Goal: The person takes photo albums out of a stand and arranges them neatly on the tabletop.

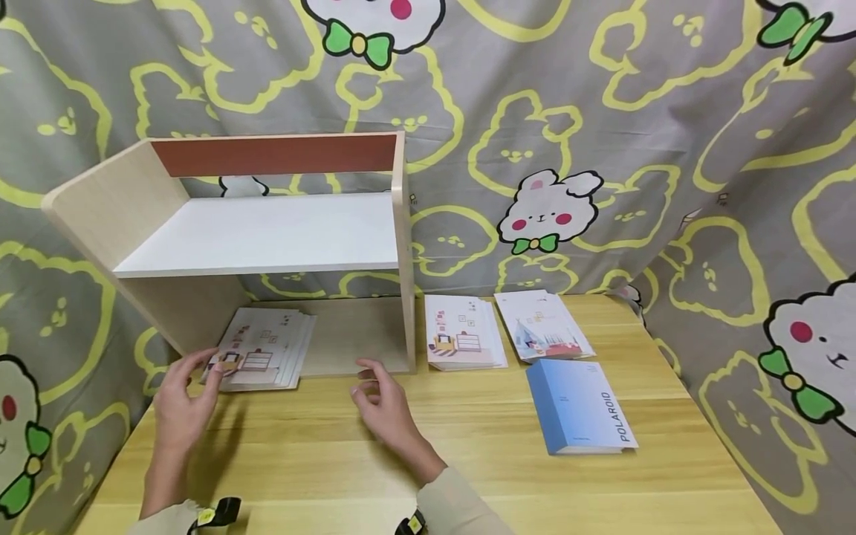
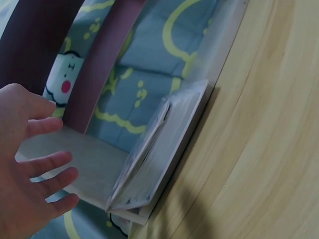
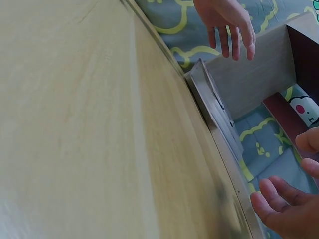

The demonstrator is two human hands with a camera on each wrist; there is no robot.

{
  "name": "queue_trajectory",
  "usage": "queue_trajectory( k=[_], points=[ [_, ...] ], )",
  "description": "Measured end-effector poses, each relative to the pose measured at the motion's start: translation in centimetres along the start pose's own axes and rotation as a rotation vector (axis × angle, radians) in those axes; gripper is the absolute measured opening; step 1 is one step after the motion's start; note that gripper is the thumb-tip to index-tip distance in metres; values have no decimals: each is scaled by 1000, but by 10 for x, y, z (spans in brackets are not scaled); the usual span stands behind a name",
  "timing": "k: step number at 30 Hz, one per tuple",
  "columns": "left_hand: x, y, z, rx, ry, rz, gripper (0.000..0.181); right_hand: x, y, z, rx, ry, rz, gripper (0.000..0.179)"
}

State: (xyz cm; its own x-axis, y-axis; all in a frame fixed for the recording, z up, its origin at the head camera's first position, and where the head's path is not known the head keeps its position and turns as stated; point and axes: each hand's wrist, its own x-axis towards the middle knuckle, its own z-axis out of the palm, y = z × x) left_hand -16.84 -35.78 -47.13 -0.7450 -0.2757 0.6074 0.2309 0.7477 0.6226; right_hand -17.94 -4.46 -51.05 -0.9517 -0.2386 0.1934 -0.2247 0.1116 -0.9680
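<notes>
A stack of illustrated booklets (image 1: 264,349) lies flat on the lower board of a small wooden desk shelf (image 1: 357,334), at its left end. My left hand (image 1: 187,397) hovers at the stack's near left corner, thumb and fingers spread; the left wrist view shows a gap between these fingers and the stack (image 2: 154,159). My right hand (image 1: 388,412) is held in front of the shelf's lower board, fingers loosely bent with nothing in them. In the right wrist view, the right hand (image 3: 286,204) and the left hand (image 3: 229,22) both stand apart from the booklets (image 3: 214,99).
Right of the shelf lie a second stack of booklets (image 1: 464,334) and a third one with a tent picture (image 1: 542,327). Nearer is a thick blue book (image 1: 578,409) marked POLAROID. The wooden table (image 1: 321,461) backs onto a patterned curtain (image 1: 635,148).
</notes>
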Motion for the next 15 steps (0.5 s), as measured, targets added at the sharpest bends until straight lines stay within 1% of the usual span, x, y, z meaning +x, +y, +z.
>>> queue_trajectory(
  k=[2,4,15],
  points=[
    [1,-3,-2,6,12,-3,27,0,0,2,-3,-6,-1,45],
    [1,-5,-3,9,10,-13,27,1,0,4,-1,-4,-2,46],
    [-4,-14,-8,36,-47,-108,28,8,2,24,40,-25,29,46]
  ],
)
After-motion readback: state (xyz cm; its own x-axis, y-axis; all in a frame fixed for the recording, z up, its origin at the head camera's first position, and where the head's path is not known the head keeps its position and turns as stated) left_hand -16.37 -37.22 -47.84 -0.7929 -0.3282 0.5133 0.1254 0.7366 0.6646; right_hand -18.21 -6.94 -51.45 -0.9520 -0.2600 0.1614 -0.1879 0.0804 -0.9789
